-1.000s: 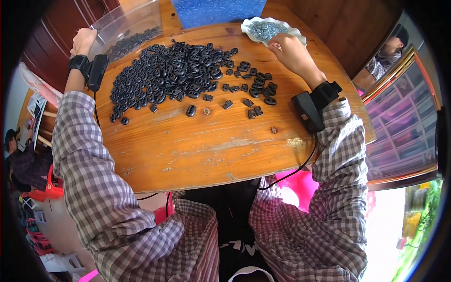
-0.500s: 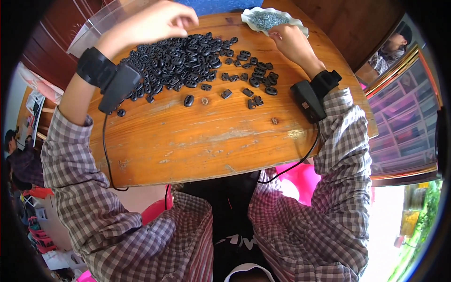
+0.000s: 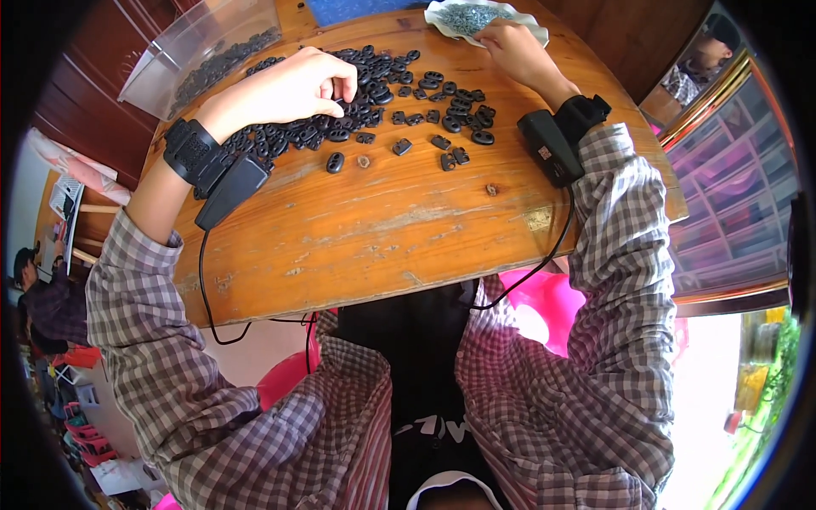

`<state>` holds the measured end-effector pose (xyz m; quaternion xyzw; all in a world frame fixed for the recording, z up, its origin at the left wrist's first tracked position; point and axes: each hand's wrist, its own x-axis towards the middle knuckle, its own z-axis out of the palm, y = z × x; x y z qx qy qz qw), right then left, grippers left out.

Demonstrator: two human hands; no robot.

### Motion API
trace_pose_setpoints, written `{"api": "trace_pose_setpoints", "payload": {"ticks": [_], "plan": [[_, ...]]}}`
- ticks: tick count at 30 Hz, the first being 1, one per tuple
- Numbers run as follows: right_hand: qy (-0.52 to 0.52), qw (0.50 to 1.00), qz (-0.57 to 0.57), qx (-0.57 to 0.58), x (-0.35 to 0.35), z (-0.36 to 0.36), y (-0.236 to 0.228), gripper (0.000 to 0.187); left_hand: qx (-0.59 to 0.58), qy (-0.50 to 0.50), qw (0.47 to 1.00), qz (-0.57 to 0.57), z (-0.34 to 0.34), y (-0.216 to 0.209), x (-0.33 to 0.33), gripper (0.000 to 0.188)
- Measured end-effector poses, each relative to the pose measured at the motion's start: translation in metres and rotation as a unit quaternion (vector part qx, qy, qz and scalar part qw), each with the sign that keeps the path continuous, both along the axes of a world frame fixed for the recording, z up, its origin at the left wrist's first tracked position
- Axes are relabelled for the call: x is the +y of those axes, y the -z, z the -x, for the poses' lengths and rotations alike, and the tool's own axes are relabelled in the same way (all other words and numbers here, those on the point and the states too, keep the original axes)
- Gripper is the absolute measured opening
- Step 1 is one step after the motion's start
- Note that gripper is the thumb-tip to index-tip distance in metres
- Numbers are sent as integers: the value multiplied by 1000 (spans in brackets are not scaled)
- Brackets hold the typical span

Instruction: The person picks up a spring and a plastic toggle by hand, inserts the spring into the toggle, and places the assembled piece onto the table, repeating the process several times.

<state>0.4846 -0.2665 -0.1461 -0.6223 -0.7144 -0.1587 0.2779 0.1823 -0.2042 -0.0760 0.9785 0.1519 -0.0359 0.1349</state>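
Observation:
A heap of black two-holed plastic cord-lock pieces [image 3: 374, 68] lies on the wooden table [image 3: 357, 221]. My left hand [image 3: 293, 87] is over the heap, its fingers curled and its thumb and forefinger closed around a small dark cord-lock piece. At the far right stands a white wavy-edged dish [image 3: 537, 34] with small silvery metal bits [image 3: 469, 17], which look like springs. My right hand [image 3: 516, 51] reaches to the dish's near rim with fingertips pinched together; what they hold, if anything, is hidden.
Loose black pieces [image 3: 459, 115] lie scattered right of the heap. A clear plastic bin [image 3: 208, 51] holding more black pieces stands at the far left, beside a blue container [image 3: 365, 8]. Black wrist devices [image 3: 548, 149] trail cables over the table edge. Another person [image 3: 51, 297] sits far left.
My left hand has come down onto the heap from above it, and its fingers have closed. The right hand remains at the dish. The whole view has shifted slightly.

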Motion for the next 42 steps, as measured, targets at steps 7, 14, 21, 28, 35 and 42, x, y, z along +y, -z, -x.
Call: {"api": "trace_pose_setpoints", "payload": {"ticks": [7,14,21,28,35,42], "plan": [[-14,1000,-26,1,-2,5,-7,15,-120,-38,988,86,8,1,6,14],[-8,985,-120,-121,-21,28,-35,11,-330,-116,849,396,4,22,-49,18],[-124,954,49,269,-36,68,-50,8,-413,-177,779,437,9,46,-55,13],[-280,892,129,331,-53,116,-37,8,-430,-177,778,423,9,55,-53,19],[-301,877,96,362,-56,127,-31,11,-420,-155,792,416,10,52,-53,17],[-296,876,103,366,-60,129,-31,10,-437,-150,788,407,10,53,-55,10]]}}
